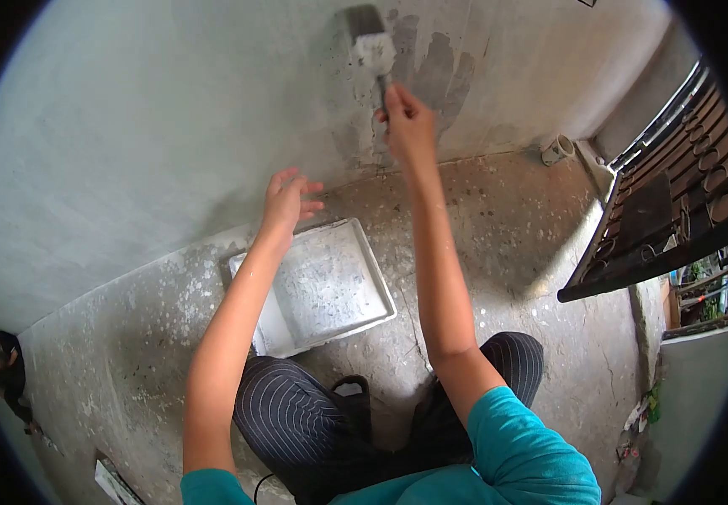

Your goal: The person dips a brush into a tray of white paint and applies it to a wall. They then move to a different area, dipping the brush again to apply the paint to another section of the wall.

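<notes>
My right hand [410, 126] is closed around the thin handle of a paintbrush [374, 50]. The brush has a dark bristle end and a whitish, paint-smeared lower part, and it is slightly blurred. Its head is at the pale wall [212, 93], beside bare grey patches [439, 71]; whether the bristles touch is hard to tell. Fingers apart and holding nothing, my left hand [291, 202] hovers near the wall. Below it a white paint tray [381, 295], streaked with paint, lies on the floor before my knees. My left forearm hides part of its left side.
The concrete floor [507, 227] is spotted with white paint. A small whitish container [557, 150] stands by the wall at the right. An ornate dark metal gate [667, 202] juts in from the right. At the far left edge, a dark-clothed person [6, 370] is partly visible.
</notes>
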Tool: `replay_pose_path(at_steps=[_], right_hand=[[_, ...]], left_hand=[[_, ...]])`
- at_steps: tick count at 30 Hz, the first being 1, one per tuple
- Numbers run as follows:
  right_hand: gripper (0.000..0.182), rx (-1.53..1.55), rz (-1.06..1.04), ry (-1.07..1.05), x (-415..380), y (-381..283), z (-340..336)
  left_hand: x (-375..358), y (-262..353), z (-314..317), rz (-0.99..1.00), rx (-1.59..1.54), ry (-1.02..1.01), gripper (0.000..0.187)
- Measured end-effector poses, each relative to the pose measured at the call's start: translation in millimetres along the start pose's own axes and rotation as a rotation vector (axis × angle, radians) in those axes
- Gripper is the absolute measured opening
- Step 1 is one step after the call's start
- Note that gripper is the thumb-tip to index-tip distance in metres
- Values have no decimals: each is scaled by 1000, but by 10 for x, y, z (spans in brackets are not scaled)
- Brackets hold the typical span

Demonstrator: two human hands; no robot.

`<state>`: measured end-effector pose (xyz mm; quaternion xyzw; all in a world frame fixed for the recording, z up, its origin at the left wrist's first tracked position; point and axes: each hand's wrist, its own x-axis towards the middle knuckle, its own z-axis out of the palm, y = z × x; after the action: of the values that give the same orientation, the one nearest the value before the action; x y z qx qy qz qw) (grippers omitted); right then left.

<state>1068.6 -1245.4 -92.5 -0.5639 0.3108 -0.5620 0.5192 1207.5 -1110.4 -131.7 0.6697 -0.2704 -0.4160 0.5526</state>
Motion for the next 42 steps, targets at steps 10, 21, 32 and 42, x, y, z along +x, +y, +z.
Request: replay_pose_path(at_steps=[10, 21, 32, 42], right_hand=[[37, -801, 220, 33, -979, 2813, -697], [31, -713, 199, 31, -20, 1536, -416], [33, -239, -116, 23, 4, -382, -503], [56, -483, -300, 266, -44, -361, -387]], left_hand=[[-28, 1, -19, -1, 21, 9, 42], [18, 3, 32, -10, 34, -12, 42], [182, -235, 59, -3, -22, -71, 45], [-14, -53, 614, 29, -58, -170, 40]])
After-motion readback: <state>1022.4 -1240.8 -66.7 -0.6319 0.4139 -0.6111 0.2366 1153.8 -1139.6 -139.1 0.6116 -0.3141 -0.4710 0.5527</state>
